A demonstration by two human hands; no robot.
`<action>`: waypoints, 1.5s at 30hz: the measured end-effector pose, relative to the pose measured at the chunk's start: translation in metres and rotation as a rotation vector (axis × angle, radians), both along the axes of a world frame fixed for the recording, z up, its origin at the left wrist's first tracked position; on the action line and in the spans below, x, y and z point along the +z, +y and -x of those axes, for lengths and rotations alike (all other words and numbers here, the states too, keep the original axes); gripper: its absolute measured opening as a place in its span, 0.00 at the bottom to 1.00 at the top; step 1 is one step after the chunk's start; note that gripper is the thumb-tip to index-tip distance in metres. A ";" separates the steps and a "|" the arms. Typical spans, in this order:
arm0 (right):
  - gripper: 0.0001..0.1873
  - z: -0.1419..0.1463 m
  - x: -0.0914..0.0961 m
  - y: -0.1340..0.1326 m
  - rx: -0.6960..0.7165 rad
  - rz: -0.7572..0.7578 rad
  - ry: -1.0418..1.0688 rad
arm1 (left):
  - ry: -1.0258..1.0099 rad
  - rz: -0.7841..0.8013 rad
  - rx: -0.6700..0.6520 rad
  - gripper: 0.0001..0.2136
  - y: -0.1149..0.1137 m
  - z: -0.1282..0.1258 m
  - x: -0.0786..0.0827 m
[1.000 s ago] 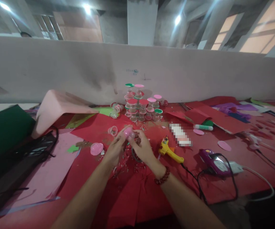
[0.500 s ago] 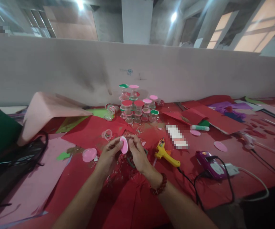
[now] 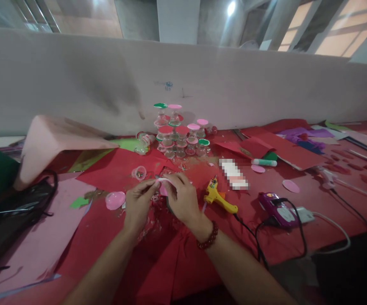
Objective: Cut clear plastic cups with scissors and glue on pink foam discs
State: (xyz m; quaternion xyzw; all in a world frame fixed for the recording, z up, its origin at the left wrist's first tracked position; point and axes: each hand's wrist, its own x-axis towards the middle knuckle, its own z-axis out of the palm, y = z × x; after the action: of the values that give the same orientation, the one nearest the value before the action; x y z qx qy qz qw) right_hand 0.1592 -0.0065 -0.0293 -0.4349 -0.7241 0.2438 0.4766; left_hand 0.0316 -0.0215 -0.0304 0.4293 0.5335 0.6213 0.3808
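Note:
Between my hands is a small pink disc with a white edge (image 3: 163,189), seen nearly edge-on and partly covered by fingers. My left hand (image 3: 140,201) pinches its left side with thumb and fingertips. Curled over its right side, my right hand (image 3: 183,198) grips it too, a red bead bracelet on the wrist. Scraps lie on the red surface below. A pink round piece (image 3: 115,200) and a clear plastic cup (image 3: 138,173) are left of my hands. Right of them lies a yellow glue gun (image 3: 219,198).
Behind my hands stand stacked clear cups (image 3: 181,142) topped with pink, red and green discs. A purple power strip (image 3: 278,210) with cables sits right, near a green-and-white tube (image 3: 264,162). Coloured sheets (image 3: 287,148) lie around, and a black bag (image 3: 18,216) is at left.
The pink disc has been tipped from showing its face to nearly edge-on. My right hand has come over its top. The whole view has shifted slightly.

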 end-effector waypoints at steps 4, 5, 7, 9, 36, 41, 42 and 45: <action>0.11 -0.002 0.002 0.002 -0.033 -0.061 0.134 | -0.062 -0.017 -0.232 0.17 0.001 -0.004 0.000; 0.10 -0.002 0.001 0.002 -0.053 -0.062 0.149 | -0.037 -0.022 -0.269 0.18 0.002 -0.005 -0.002; 0.09 -0.001 -0.001 0.004 -0.092 -0.057 0.134 | 0.050 -0.032 -0.294 0.18 0.003 -0.005 -0.006; 0.08 -0.001 -0.004 0.005 -0.107 -0.040 0.076 | 0.123 -0.035 -0.282 0.17 0.004 -0.005 -0.009; 0.20 -0.001 -0.010 0.015 -0.056 0.328 0.421 | -0.438 0.047 -0.251 0.22 0.004 -0.002 0.000; 0.26 -0.003 -0.009 0.018 0.033 0.485 0.382 | -0.273 -0.001 -0.253 0.18 0.002 -0.003 0.001; 0.24 -0.002 -0.010 0.018 0.065 0.497 0.385 | -0.207 -0.015 -0.262 0.17 0.002 -0.004 0.001; 0.18 0.002 -0.011 0.016 0.123 0.497 0.434 | -0.112 -0.046 -0.276 0.24 0.000 -0.005 0.001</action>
State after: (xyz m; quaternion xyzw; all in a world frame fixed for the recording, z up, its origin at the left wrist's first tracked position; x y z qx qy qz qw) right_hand 0.1575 0.0095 -0.0403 -0.4311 -0.5488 0.5283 0.4835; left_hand 0.0369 -0.0213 -0.0293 0.4717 0.4330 0.5980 0.4820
